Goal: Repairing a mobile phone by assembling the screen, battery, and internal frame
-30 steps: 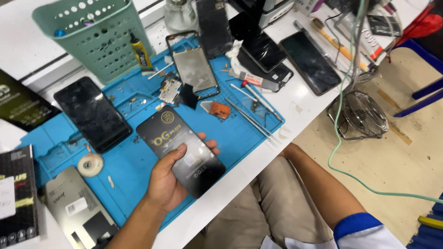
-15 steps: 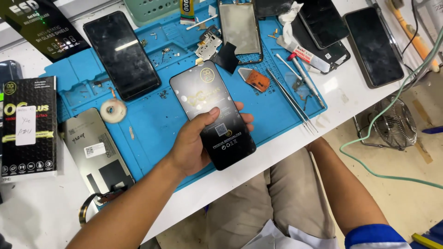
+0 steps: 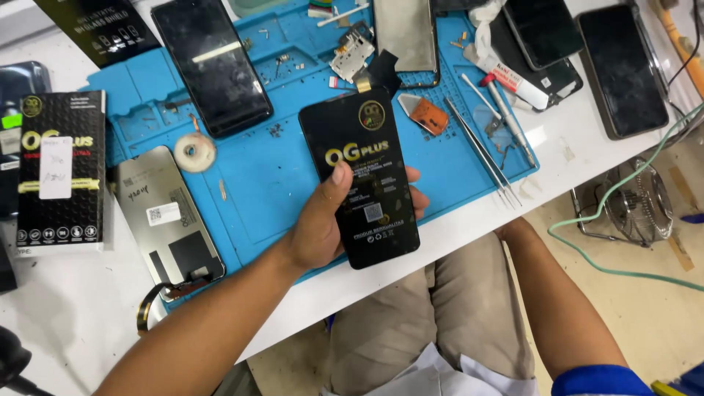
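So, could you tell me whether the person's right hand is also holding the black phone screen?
No, only the left hand grips the black phone screen above the blue mat; the right arm rests beside the lap.

A slim black box [image 3: 361, 176] with gold lettering on its face is held flat, face up, above the front edge of a blue work mat, its long side running away from the person, thumb across its middle.

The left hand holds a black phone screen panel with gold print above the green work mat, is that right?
Not quite. In the head view the left hand does hold the black screen panel with gold print, but the work mat under it is blue, not green.
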